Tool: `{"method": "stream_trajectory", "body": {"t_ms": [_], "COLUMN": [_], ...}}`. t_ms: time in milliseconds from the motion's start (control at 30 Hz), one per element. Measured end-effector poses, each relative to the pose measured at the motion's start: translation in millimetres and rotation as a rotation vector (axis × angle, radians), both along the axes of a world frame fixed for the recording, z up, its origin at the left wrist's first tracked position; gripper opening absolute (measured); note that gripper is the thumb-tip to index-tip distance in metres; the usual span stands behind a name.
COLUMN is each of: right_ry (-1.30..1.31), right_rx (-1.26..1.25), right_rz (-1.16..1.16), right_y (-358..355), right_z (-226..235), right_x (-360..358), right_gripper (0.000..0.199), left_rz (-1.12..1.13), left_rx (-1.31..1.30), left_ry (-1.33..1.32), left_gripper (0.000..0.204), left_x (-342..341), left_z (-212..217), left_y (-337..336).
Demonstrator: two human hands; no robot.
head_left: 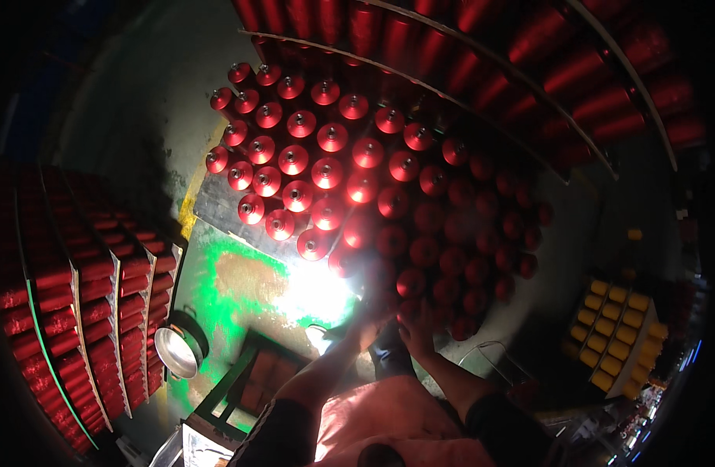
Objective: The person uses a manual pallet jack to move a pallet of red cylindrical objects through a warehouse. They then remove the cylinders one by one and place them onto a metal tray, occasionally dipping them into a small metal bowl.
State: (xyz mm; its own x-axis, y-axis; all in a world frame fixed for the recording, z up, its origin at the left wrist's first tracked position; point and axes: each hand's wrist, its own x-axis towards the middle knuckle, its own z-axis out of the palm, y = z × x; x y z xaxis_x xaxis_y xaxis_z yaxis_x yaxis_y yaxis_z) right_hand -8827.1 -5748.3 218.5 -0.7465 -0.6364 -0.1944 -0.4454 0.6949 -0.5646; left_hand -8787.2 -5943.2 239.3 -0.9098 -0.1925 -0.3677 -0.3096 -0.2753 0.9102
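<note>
Red metal cylinders point(326, 172) with domed tops and narrow necks, like fire extinguisher bodies, stand upright in a tight group before me. At the group's near edge, my left hand point(365, 323) reaches in beside the cylinders, its fingers lost in glare and shadow. Close by on its right, my right hand point(416, 331) has its fingers bent against a red cylinder point(409, 308) at the near edge. Shadow covers the lower part of that cylinder. Between the hands the view is dim, and I cannot make out whether both touch the same cylinder.
More red cylinders lie stacked in layers at the left point(93, 311) and far right point(528, 47), parted by thin boards. A round metal pan point(177, 350) stands left of a dark frame point(248, 381). Yellow pieces point(610, 331) fill a block at the right. Bright light hits the green-stained floor point(244, 272).
</note>
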Motion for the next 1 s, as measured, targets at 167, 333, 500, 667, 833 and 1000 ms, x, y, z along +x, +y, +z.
{"method": "stream_trajectory", "body": {"t_ms": [167, 333, 500, 667, 833, 1000], "right_ry": [0.036, 0.077, 0.071, 0.154, -0.394, -0.05], "right_rx": [-0.051, -0.082, -0.099, -0.214, -0.091, -0.359], "right_rz": [-0.071, -0.107, -0.138, -0.027, 0.073, 0.463], "right_y": [-4, -8, -2, 0, -42, -111], "right_z": [-9, -18, -28, -20, 111, 159], "right_x": [1, 5, 7, 14, -17, -51], "right_gripper": [0.045, 0.046, 0.05, 0.059, 0.062, 0.062], "left_rz": [0.126, 0.089, 0.042, -0.228, 0.193, 0.907], "left_rx": [0.296, 0.171, 0.045, -0.578, -1.12, -0.519], "left_ry": [-0.041, -0.029, -0.056, -0.321, -0.15, -0.204], "left_gripper": [0.035, 0.039, 0.042, 0.047, 0.043, 0.045], "left_x": [0, -7, 6, 50, 173, 280], "left_z": [-30, -27, -6, 96, 143, 232], "left_y": [12, 3, -11, -52, -99, -131]}}
